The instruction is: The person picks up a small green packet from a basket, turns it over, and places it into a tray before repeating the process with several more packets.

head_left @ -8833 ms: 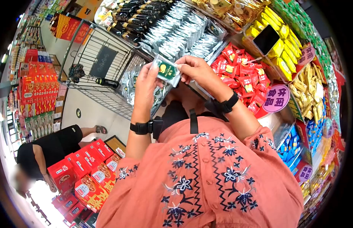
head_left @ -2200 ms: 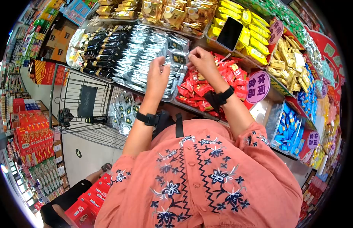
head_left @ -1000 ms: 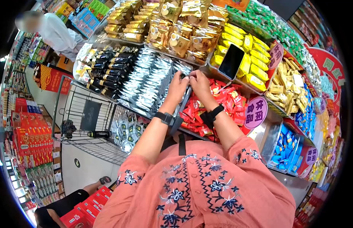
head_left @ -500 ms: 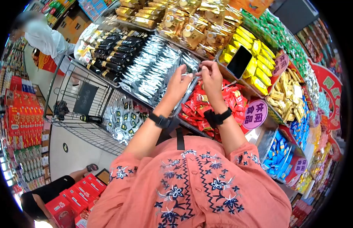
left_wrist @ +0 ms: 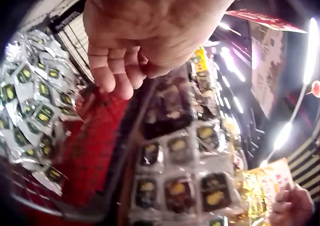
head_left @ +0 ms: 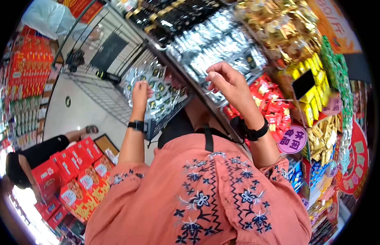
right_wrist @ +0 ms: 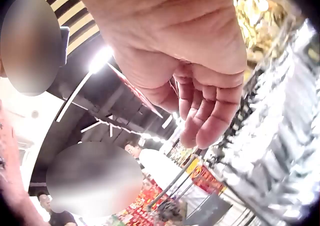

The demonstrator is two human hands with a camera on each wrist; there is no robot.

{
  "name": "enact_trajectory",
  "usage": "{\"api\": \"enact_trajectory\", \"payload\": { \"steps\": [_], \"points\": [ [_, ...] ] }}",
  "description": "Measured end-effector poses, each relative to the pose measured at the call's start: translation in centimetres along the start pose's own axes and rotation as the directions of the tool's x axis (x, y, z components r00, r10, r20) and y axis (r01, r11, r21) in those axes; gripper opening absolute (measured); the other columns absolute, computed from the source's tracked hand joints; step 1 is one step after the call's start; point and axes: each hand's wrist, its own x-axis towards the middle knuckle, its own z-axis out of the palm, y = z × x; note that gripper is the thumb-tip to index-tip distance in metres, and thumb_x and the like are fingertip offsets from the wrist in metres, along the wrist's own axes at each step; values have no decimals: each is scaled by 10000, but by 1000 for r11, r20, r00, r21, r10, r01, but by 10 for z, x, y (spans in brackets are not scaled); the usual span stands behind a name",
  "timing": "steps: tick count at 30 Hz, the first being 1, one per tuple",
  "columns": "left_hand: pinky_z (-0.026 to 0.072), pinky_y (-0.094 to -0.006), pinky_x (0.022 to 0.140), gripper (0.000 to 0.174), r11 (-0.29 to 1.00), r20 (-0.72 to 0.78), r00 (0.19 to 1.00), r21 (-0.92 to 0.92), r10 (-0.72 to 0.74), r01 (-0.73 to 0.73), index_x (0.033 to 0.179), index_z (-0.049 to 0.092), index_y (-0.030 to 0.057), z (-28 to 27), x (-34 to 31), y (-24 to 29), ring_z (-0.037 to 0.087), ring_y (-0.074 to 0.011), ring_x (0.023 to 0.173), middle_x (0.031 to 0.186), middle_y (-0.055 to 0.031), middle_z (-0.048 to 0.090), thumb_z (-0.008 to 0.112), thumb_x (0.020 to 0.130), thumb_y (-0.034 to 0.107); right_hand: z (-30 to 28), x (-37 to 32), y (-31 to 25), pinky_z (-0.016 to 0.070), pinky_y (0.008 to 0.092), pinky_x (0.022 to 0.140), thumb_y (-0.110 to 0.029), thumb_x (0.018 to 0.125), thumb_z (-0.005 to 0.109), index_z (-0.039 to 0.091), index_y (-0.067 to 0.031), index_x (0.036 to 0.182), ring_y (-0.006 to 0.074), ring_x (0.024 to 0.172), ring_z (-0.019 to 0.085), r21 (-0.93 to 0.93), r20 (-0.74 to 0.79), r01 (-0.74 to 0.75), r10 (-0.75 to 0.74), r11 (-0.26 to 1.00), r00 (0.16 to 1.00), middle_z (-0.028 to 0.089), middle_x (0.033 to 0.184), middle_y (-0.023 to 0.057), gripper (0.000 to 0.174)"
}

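Observation:
My left hand (head_left: 139,96) hangs over the shopping cart (head_left: 109,50), close above a heap of silver packets (head_left: 163,96) with dark green labels. Its fingers curl loosely, and nothing shows between them in the left wrist view, where the heap (left_wrist: 30,101) lies to the left of the hand (left_wrist: 145,41). My right hand (head_left: 231,87) is above the near edge of the display bin of silver packets (head_left: 216,43). In the right wrist view its fingers (right_wrist: 215,118) are loosely bent with nothing held.
Red packets (head_left: 271,108) fill the bin below my right wrist. Yellow packets (head_left: 314,108), a dark-screened phone (head_left: 303,84) and gold packets (head_left: 280,26) are farther right. Stacked red boxes (head_left: 77,163) stand at lower left beside a person in black (head_left: 39,155). Someone in pale clothing (head_left: 47,19) is behind the cart.
Earliest, both hands held a silver packet; later they were together over the silver bin. Now the left hand has moved left over the cart and the hands are apart. The head view has turned left.

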Motion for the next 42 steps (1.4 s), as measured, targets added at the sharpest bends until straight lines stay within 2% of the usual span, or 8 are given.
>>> {"api": "enact_trajectory", "payload": {
  "steps": [4, 9, 12, 16, 20, 23, 31, 42],
  "points": [
    [528, -265, 583, 256, 955, 51, 958, 109, -283, 277, 1007, 604, 74, -51, 46, -77, 659, -125, 718, 833, -10, 621, 608, 955, 324, 59, 28, 38, 518, 230, 668, -206, 1011, 552, 597, -43, 1119, 84, 746, 633, 70, 190, -218, 201, 973, 961, 640, 929, 22, 201],
    [540, -309, 566, 268, 842, -50, 943, 437, -328, 316, 1043, 629, 81, -86, 96, -171, 647, -145, 740, 823, -20, 622, 641, 899, 306, 112, 53, 100, 507, 233, 643, -190, 978, 580, 589, -51, 1103, 81, 758, 622, -44, 288, -420, 414, 907, 864, 619, 909, 8, 187],
    [497, -468, 878, 349, 806, -131, 968, 536, -217, 253, 1001, 673, 9, -88, 114, -209, 651, -417, 979, 983, -226, 697, 588, 859, 316, 128, 64, 154, 520, 280, 612, -183, 957, 602, 597, -45, 1058, 112, 718, 642, -86, 243, -406, 415, 910, 877, 639, 826, 29, 171],
    [486, -479, 872, 330, 817, -64, 996, 576, 63, -15, 1002, 669, 5, -63, 113, -185, 631, -426, 1007, 1035, -242, 679, 588, 872, 297, 134, 65, 187, 513, 278, 608, -177, 959, 604, 600, -53, 1061, 114, 727, 642, -43, 213, -511, 508, 858, 835, 637, 846, 22, 161],
    [472, -458, 951, 377, 756, 121, 981, 653, -150, 35, 1067, 669, -18, -30, 133, -170, 605, -415, 1092, 1115, -247, 662, 632, 855, 290, 134, 59, 212, 511, 275, 609, -177, 961, 603, 601, -58, 1069, 115, 737, 646, -2, 192, -598, 587, 802, 787, 633, 866, 18, 161],
    [427, -457, 1051, 575, 741, 107, 994, 665, 29, -94, 1230, 612, -34, -4, 134, -177, 552, -415, 1196, 1225, -257, 620, 752, 798, 319, 134, 62, 212, 513, 275, 614, -180, 962, 602, 597, -59, 1075, 116, 741, 646, -29, 160, -626, 622, 779, 766, 633, 872, 21, 165],
    [380, -478, 1105, 804, 588, 322, 946, 762, 19, -271, 1368, 484, -38, 12, 157, -208, 482, -414, 1293, 1350, -263, 550, 811, 747, 352, 125, 57, 205, 545, 270, 695, -234, 1020, 550, 587, -64, 1097, 116, 807, 645, 21, 192, -585, 571, 811, 798, 627, 914, 24, 190],
    [463, -491, 977, 586, 456, 168, 971, 887, -168, -75, 1208, 573, 17, 11, 131, -152, 547, -452, 1179, 1231, -242, 609, 797, 777, 346, 113, 40, 226, 511, 248, 574, -182, 960, 597, 585, -39, 1058, 103, 687, 624, 52, 171, -632, 617, 773, 768, 616, 864, 15, 173]
  ]
}}
